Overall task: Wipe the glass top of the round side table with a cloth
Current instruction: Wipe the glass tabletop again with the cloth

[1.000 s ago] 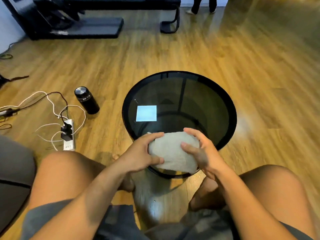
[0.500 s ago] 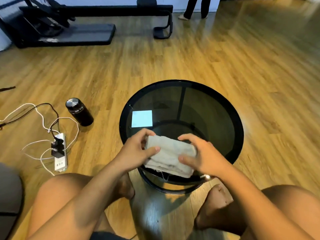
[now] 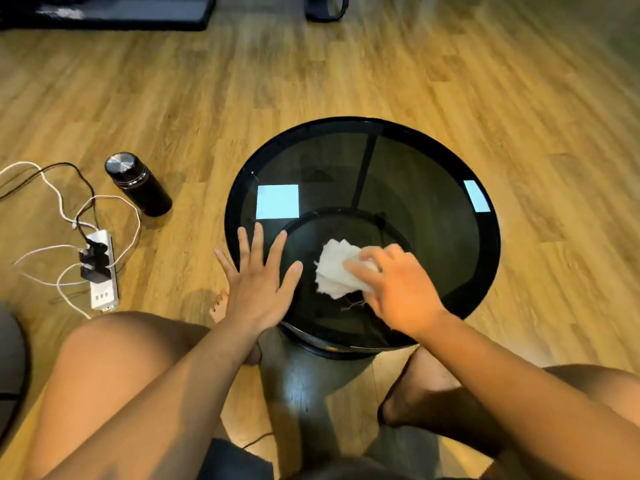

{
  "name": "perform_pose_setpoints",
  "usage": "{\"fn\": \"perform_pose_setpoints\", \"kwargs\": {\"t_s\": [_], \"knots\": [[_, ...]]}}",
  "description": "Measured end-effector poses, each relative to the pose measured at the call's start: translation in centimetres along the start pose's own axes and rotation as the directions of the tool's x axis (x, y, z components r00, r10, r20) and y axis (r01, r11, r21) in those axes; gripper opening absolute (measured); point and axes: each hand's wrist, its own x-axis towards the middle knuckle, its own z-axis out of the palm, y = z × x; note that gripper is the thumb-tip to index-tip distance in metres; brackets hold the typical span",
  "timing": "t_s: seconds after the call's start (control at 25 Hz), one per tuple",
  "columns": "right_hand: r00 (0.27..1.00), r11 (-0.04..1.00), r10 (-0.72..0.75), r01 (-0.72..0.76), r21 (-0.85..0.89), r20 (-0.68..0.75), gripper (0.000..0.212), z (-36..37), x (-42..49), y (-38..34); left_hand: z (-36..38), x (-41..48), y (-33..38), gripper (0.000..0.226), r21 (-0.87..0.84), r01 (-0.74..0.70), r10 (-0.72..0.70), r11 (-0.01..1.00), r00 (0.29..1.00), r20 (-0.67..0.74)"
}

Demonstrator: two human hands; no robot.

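Observation:
The round side table [image 3: 408, 168] has a dark smoked-glass top in a black rim and stands on the wooden floor in front of my knees. A crumpled white cloth [image 3: 334, 271] lies on the near middle of the glass. My right hand [image 3: 398, 289] presses down on the cloth's right side with fingers curled over it. My left hand [image 3: 259, 275] rests flat on the glass at the table's near left edge, fingers spread, holding nothing. Loose threads trail from the cloth beneath my right hand.
A black flask [image 3: 138, 185] with a metal lid stands on the floor left of the table. A white power strip [image 3: 100, 271] with plugs and tangled cables lies further left. Dark exercise equipment [image 3: 104, 12] sits at the far end. My bare knees flank the table.
My left hand has let go of the cloth and moved left, flat onto the glass. My right hand now holds the cloth alone, further toward the middle. The view has tilted downward.

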Motion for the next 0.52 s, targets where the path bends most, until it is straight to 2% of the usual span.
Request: {"fn": "perform_pose_setpoints", "kwargs": {"t_s": [0.08,0.12,0.2,0.24,0.28,0.32,0.36,0.44,0.52], "knots": [[0.961,0.961,0.275,-0.275,-0.013,-0.044,0.051,-0.2,-2.4,6.6,0.5,0.1,0.2,0.075,0.064,0.009,-0.010,0.998,1.000,0.014],[0.902,0.903,0.428,-0.430,-0.024,-0.053,0.051,-0.6,-3.6,9.6,0.7,0.0,0.2,0.076,0.076,0.019,-0.019,0.997,1.000,0.000],[0.721,0.723,0.691,-0.689,0.053,-0.056,0.046,-1.2,-4.4,13.2,0.8,0.0,0.2,0.077,0.069,0.018,-0.016,0.997,0.999,-0.033],[0.643,0.646,0.763,-0.757,0.101,-0.061,0.043,-1.3,-3.7,13.1,0.8,0.1,0.2,0.077,0.054,0.015,-0.013,0.998,0.999,-0.046],[0.606,0.610,0.792,-0.782,0.125,-0.071,0.040,-1.4,-2.5,11.6,0.9,0.0,0.2,0.076,0.033,0.014,-0.012,0.999,0.998,-0.057],[0.611,0.616,0.788,-0.777,0.127,-0.084,0.037,-1.4,-1.5,9.1,1.0,0.1,0.2,0.074,-0.002,0.012,-0.013,1.000,0.997,-0.073],[0.653,0.660,0.751,-0.739,0.136,-0.096,0.035,-1.2,-0.8,6.1,1.1,0.1,0.3,0.073,-0.058,0.015,-0.020,0.998,0.995,-0.096],[0.783,0.778,0.618,-0.596,0.199,-0.071,0.034,-0.4,-0.1,-1.9,1.1,0.0,0.2,0.069,-0.239,0.033,-0.070,0.970,0.987,-0.147],[0.902,0.876,0.428,-0.400,0.269,-0.052,0.036,-0.1,0.5,-9.7,0.7,0.4,-0.2,0.064,-0.439,0.025,-0.126,0.898,0.971,-0.203]]}}
